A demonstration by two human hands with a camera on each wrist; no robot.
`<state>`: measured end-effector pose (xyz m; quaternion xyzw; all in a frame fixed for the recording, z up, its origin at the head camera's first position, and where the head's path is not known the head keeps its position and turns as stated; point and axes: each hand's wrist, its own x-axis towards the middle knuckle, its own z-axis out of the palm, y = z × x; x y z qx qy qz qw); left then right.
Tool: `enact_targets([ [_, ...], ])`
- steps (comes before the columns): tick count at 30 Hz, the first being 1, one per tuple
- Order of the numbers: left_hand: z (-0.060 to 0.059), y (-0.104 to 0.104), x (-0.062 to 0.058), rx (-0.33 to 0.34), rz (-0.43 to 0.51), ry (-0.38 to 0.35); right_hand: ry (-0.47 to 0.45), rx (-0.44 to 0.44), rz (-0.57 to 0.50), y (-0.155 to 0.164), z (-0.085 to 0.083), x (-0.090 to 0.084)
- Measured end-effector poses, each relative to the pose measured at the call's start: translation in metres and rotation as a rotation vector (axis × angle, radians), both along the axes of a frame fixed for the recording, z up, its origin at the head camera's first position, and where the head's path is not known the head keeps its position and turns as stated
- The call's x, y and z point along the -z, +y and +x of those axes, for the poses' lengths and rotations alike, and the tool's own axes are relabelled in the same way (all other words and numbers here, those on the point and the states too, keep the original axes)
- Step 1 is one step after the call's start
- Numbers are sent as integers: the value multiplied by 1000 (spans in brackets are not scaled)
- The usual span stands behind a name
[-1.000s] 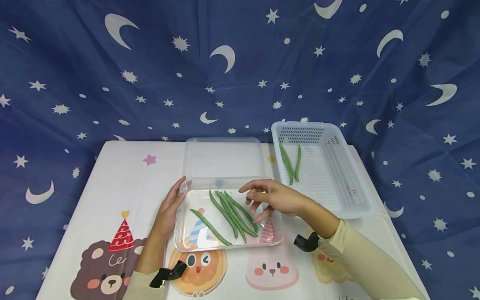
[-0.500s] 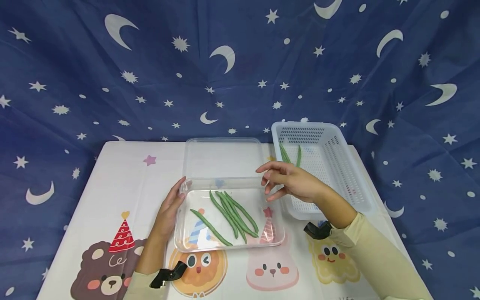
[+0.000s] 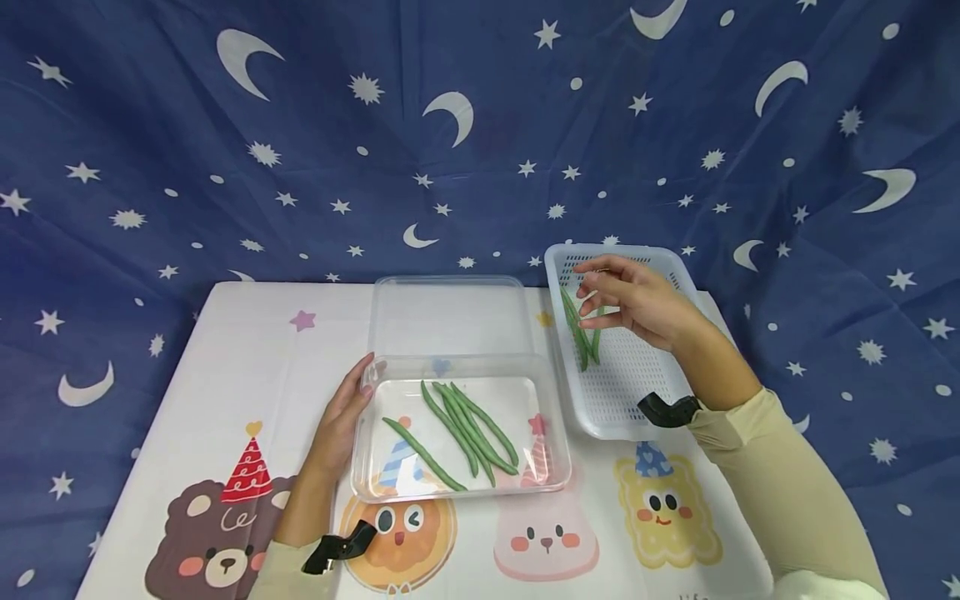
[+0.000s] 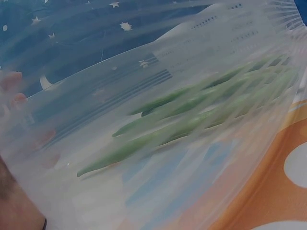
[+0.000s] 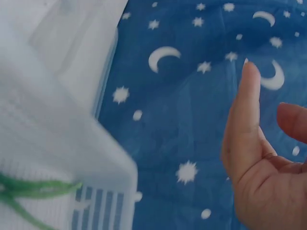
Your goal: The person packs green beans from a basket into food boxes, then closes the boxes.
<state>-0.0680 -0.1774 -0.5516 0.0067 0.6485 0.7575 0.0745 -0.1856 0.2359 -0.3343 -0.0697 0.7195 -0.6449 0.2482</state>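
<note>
My left hand [image 3: 336, 425] holds the left side of a clear plastic box [image 3: 560, 450]. Its fingertips [image 4: 13, 80] show at the edge of the left wrist view, part of the hand blurred behind the wall. Inside the box, several green beans [image 3: 467, 429] lie slantwise in a bunch, with one bean [image 3: 423, 454] apart on the left. My right hand [image 3: 637, 300] hovers over a pale blue slotted basket [image 3: 633, 392], fingers spread and loosely bent, holding nothing. A few green beans [image 3: 576, 329] lie along the basket's left wall, partly hidden by the right hand in the head view.
A clear plastic lid [image 3: 450, 312] lies flat behind the box. White cloth with cartoon figures [image 3: 546, 537] covers the table [image 3: 247, 342]. At the back hangs a dark blue curtain [image 3: 480, 167] with moons and stars, close behind the basket.
My right hand has moved from above the clear box to the right and away from me, over the basket. My left hand, the box and the beans have stayed in place.
</note>
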Motion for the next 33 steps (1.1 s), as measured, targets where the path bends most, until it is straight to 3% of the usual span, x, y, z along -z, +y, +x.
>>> enact_targets([
  [7, 1, -1, 0, -9, -2, -10, -49, 153, 139, 23, -33, 20],
  [17, 0, 0, 0, 1, 3, -12, -133, 258, 179, 59, -65, 57],
  [27, 1, 0, 2, -15, 1, -15, -249, 301, 231, 77, -81, 102],
  [33, 0, 1, 0, -6, 10, -8, -275, 290, 276, 83, -87, 120],
])
